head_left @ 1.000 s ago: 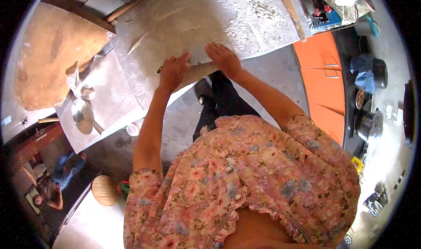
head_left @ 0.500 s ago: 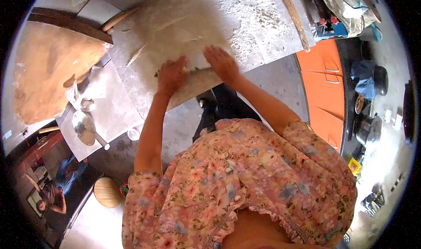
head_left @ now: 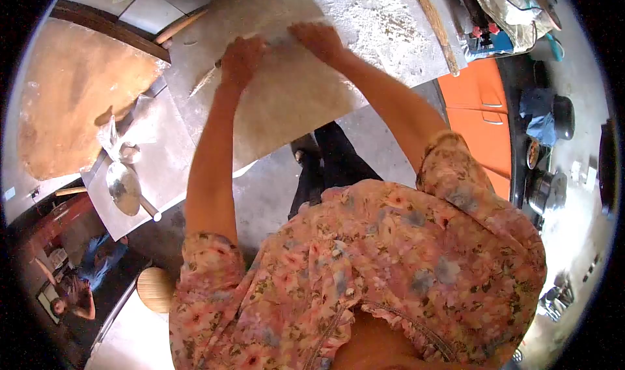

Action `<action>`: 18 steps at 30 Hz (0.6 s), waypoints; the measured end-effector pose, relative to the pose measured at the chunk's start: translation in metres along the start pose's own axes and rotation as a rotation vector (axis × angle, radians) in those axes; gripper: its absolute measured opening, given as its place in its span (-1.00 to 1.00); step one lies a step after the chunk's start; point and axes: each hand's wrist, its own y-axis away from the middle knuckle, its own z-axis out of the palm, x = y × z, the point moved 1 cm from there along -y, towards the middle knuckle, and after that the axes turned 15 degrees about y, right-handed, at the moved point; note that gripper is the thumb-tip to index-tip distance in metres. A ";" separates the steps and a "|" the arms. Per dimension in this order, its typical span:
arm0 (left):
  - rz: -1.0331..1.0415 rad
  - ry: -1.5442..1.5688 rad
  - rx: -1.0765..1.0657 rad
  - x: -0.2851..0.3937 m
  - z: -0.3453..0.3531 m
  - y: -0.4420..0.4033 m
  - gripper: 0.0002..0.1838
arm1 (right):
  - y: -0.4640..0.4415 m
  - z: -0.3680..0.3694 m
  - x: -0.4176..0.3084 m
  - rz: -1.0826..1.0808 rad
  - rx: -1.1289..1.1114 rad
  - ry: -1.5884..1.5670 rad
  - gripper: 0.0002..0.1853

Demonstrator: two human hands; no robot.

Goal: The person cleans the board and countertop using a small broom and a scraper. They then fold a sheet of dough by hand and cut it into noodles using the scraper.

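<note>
On the grey work table (head_left: 179,119) lies a wide, thin tan sheet (head_left: 293,103) that looks like rolled-out dough, its near edge reaching the table's front. Toward the far part of this sheet, my left hand (head_left: 243,58) is curled down with its knuckles up. My right hand (head_left: 319,41) is beside it, also curled, a short gap to the right. Something pale shows blurred between the two hands; whatever lies under the fingers is hidden. Loose white flour (head_left: 384,28) is scattered right of the sheet.
A wooden stick (head_left: 435,25) lies along the table's right side. At left are a large tan board or sheet (head_left: 84,103), a metal scoop (head_left: 124,189) and a plastic bag (head_left: 111,135). Orange cabinets (head_left: 475,103) stand at right. Another person (head_left: 78,295) is at lower left.
Both hands have moved forward, away from my body, across the tan sheet. More of the sheet's near part shows now. The arms are stretched further out.
</note>
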 end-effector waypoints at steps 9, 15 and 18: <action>-0.080 0.113 0.095 0.098 -0.008 0.174 -0.59 | 0.139 -0.009 -0.101 -0.068 0.226 -0.190 -0.58; -0.178 0.057 0.016 0.033 -0.006 0.122 -0.53 | 0.045 0.024 -0.083 -0.159 0.168 -0.205 -0.48; -0.338 0.059 -0.051 0.010 -0.017 0.085 -0.52 | 0.004 0.041 -0.073 -0.138 0.144 -0.178 -0.54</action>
